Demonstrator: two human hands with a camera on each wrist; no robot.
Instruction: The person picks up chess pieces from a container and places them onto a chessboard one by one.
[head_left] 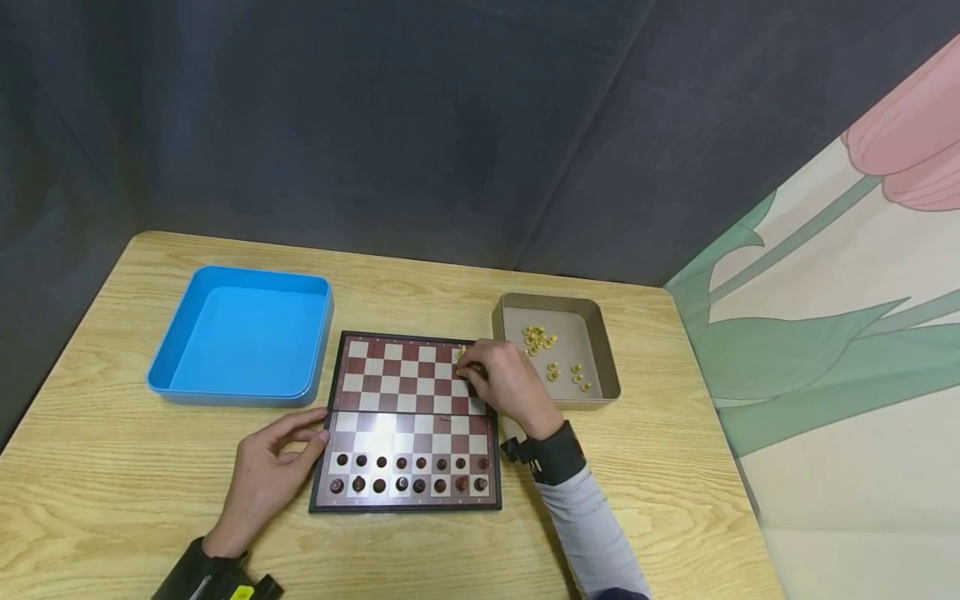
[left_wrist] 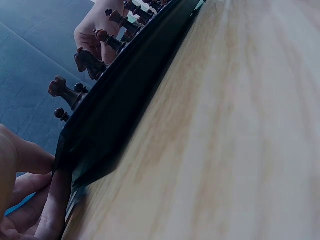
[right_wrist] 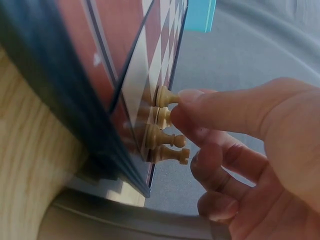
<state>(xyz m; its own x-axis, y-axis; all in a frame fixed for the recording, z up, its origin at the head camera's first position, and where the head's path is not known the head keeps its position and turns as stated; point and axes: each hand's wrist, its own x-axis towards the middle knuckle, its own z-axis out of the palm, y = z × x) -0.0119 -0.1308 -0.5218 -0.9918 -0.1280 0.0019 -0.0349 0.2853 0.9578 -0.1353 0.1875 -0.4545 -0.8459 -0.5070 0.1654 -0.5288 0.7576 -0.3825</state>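
Note:
An unfolded chessboard lies on the table. My right hand is over its far right part, pinching a light chess piece between thumb and index finger; the piece's base is at the board and its top is hidden by the fingertips. Beside it stand a light rook, a light pawn and another light piece. At the board's left edge, my left hand touches the side with thumb and extended fingers. Dark chess pieces stand in two rows along the near side.
Right of the board, a grey-brown tray holds several loose yellowish pieces. To the left, a blue tray sits on the wooden table. A dark curtain hangs behind the table's far edge.

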